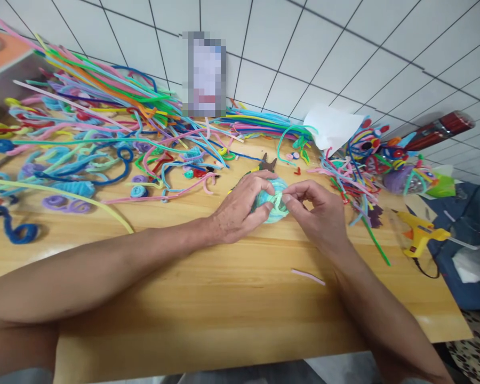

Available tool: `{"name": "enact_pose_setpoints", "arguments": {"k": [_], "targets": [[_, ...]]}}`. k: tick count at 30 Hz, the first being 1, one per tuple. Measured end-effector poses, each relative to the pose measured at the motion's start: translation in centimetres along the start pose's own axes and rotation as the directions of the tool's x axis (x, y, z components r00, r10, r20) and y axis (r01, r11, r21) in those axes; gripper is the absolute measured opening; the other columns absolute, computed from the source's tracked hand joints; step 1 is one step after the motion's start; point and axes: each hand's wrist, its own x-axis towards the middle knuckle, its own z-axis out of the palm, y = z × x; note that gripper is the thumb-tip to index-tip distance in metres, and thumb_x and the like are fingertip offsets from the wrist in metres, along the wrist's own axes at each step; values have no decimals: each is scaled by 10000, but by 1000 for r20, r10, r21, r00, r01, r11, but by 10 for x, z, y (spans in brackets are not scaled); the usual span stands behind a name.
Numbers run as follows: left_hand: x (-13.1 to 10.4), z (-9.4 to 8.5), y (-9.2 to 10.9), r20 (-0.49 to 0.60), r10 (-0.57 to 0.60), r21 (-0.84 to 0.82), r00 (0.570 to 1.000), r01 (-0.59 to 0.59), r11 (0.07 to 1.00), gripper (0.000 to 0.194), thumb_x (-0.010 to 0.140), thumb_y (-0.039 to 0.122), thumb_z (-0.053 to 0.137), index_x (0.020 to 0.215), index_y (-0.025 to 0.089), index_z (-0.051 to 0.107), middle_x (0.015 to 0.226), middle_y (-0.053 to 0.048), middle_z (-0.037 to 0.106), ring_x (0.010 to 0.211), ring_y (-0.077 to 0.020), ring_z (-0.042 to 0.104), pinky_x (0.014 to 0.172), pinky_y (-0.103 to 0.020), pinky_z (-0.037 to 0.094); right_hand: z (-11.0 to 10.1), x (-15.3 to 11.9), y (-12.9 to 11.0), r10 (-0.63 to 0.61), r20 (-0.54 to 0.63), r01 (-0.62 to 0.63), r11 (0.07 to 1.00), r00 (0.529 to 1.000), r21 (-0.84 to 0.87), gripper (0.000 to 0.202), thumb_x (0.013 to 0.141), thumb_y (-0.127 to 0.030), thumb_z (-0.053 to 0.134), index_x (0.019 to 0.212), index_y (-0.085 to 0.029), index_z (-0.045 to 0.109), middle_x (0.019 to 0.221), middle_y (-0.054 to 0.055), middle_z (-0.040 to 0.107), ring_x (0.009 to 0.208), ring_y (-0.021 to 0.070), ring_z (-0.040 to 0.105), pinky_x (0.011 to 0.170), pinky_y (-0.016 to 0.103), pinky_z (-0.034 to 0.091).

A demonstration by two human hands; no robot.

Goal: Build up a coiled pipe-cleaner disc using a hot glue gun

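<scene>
Between my two hands is a round coil of blue and pale-green pipe cleaners point(279, 212). My left hand point(246, 207) is wrapped round its left side, thumb and fingers closed on it. My right hand point(318, 213) pinches at the coil's right edge, thumb against forefinger, where a pale-green strand shows. What exactly lies between those fingertips is too small to make out. Just behind my left hand, pliers point(269, 162) lie with their jaws showing and their handles partly hidden.
Many loose pipe cleaners point(104, 141) cover the table's left and back. A phone-like object point(205, 74), blurred, stands against the tiled wall. To the right are a yellow glue gun point(420, 233), finished colourful figures point(408, 176) and a red cylinder point(442, 130). A short pink piece point(308, 276) lies in front.
</scene>
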Motion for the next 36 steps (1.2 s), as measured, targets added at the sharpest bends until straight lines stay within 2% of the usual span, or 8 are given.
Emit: {"name": "enact_pose_setpoints", "arguments": {"k": [5, 13, 18, 24, 29, 36], "targets": [[1, 1, 2, -11, -1, -22, 1000, 1, 1000, 158, 1039, 243, 567, 1190, 227, 523, 1456, -172, 613, 1429, -288, 572, 1190, -514, 481, 2, -1, 0, -28, 1, 28, 1000, 1000, -3, 77, 882, -286, 660, 827, -272, 713, 656, -40, 650, 607, 138, 584, 605, 288, 476], [2, 0, 7, 22, -12, -37, 1000, 13, 999, 116, 1055, 223, 510, 1170, 236, 523, 1417, -151, 618, 1430, -268, 557, 1191, -503, 476, 5, -2, 3, -145, -21, 145, 989, 989, -9, 94, 869, -213, 656, 795, -242, 707, 618, -54, 634, 561, 107, 557, 547, 255, 421], [2, -2, 8, 40, -3, -34, 999, 4, 999, 109, 1063, 211, 496, 1156, 233, 547, 1426, -147, 611, 1439, -267, 545, 1201, -509, 465, 5, -3, 1, -141, -14, 141, 990, 990, -17, 100, 865, -207, 649, 789, -236, 708, 627, -50, 641, 569, 106, 559, 550, 252, 421], [3, -3, 6, 53, -9, -28, 999, 11, 1000, 111, 1102, 289, 489, 1159, 232, 564, 1436, -143, 614, 1425, -261, 550, 1209, -502, 458, 3, -3, 2, -124, -2, 124, 992, 992, -18, 102, 864, -214, 648, 788, -233, 714, 625, -46, 631, 568, 109, 547, 571, 257, 434], [3, -2, 6, 39, 7, -18, 999, -6, 1000, 95, 1103, 272, 489, 1148, 226, 558, 1408, -142, 620, 1413, -256, 560, 1202, -492, 460, 2, -4, 0, -88, 22, 88, 996, 996, -17, 103, 872, -221, 649, 806, -231, 727, 640, -37, 647, 587, 118, 558, 571, 260, 425], [3, -2, 9, 47, -8, -32, 999, 10, 999, 106, 1112, 288, 463, 1145, 229, 545, 1402, -144, 626, 1425, -270, 553, 1211, -514, 449, 3, -6, 0, -99, 19, 99, 995, 995, -22, 112, 876, -209, 649, 812, -226, 740, 646, -34, 658, 581, 115, 558, 566, 263, 408]]}}
